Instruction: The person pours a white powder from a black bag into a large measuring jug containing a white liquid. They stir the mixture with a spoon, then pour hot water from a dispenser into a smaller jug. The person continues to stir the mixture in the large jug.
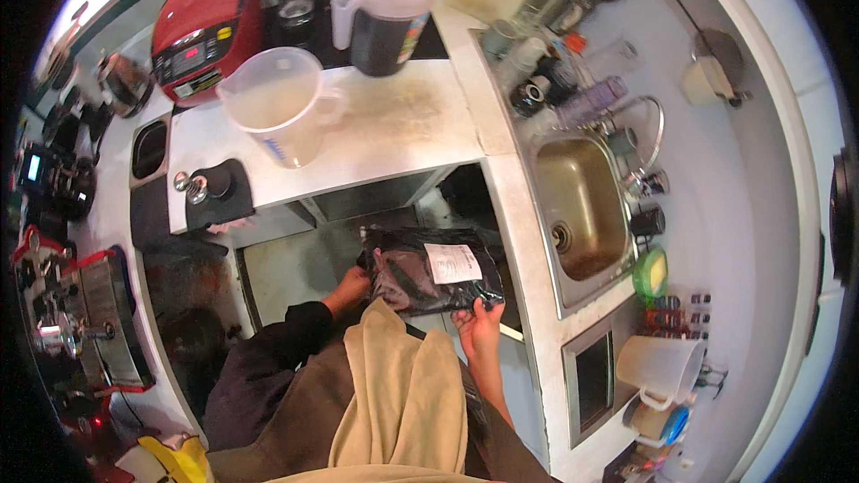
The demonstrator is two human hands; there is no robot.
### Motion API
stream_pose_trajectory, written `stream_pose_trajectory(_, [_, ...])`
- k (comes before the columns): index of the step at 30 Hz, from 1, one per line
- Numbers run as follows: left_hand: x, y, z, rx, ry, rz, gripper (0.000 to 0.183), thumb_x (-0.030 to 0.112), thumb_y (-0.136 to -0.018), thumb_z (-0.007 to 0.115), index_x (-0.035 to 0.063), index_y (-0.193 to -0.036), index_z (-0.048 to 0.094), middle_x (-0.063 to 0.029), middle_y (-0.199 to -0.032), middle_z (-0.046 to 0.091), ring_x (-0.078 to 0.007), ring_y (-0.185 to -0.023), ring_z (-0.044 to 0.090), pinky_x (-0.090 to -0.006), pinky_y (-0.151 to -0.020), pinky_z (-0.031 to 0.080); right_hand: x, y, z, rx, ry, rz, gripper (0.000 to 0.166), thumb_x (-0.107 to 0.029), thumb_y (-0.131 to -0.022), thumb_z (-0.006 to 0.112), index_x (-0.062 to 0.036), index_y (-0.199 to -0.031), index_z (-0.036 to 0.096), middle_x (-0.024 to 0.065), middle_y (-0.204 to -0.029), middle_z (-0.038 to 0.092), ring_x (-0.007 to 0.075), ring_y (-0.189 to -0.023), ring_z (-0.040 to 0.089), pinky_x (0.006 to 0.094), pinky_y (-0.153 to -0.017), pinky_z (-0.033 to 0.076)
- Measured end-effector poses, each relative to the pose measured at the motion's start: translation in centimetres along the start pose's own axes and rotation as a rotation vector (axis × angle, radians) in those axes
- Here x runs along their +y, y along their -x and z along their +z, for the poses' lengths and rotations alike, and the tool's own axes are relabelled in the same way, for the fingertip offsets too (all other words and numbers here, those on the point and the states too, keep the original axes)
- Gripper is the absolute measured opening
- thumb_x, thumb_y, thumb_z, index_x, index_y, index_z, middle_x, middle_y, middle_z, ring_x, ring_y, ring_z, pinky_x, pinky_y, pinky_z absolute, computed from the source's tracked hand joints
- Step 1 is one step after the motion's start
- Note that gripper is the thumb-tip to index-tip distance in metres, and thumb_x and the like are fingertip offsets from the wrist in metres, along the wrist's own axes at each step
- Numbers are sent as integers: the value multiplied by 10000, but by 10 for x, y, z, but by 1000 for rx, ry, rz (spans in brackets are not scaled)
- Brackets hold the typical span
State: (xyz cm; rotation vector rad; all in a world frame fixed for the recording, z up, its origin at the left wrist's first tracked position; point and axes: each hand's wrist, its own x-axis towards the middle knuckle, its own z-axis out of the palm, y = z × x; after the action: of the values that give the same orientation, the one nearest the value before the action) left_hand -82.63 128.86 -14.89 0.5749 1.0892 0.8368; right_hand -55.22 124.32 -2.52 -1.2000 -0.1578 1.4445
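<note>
A black plastic package (402,272) with a white label bearing writing is held out between both hands, below the counter's front edge. My left hand (352,285) grips its left side, the fingers partly hidden behind it. At its lower right corner, my right hand (480,322) pinches the plastic with the thumb on top. Beige cloth (402,389) hangs in front of my body, just below the package.
On the white counter (402,121) stand a clear measuring jug (275,100), a lidded pitcher of dark liquid (386,20), a red rice cooker (208,33) and a metal tamper (194,186). A steel sink (580,208) lies to the right, with cups and bottles around it.
</note>
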Motion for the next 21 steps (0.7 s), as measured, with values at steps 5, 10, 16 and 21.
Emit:
stream_pose_trajectory(5, [21,58,10,184,-248,-50,351,316,-788,812,-10,-876,718,7,-769,665,-89,-681,586,-274,-596,458,27,-93,-3,205,-139,-1,290,-237,-1042,391,-243,-1313,287,109,-1099,542,238,-860,635,426,-718,560])
stream_pose_trajectory(10, [-45,42,-13,160,-363,-44,534,459,-659,873,15,-910,715,-34,-830,673,-125,-764,622,-313,-654,484,31,-212,-29,595,-300,95,368,-457,-1027,217,-208,-1248,375,24,-1178,553,210,-770,687,397,-655,408])
stream_pose_trajectory(16, [-13,69,-7,196,-488,-89,568,476,-648,874,14,-927,700,-53,-886,668,-153,-796,621,-331,-675,484,38,-329,-20,669,-849,91,295,-297,-1015,292,-169,-1264,382,98,-1095,618,234,-707,676,408,-638,422])
stream_pose_trajectory(21, [-8,98,-10,288,-537,-185,596,490,-638,875,12,-942,688,-68,-932,665,-176,-823,619,-345,-693,484,37,-432,-7,438,-924,72,240,-278,-984,354,-150,-1146,476,85,-1025,629,225,-754,656,402,-632,458])
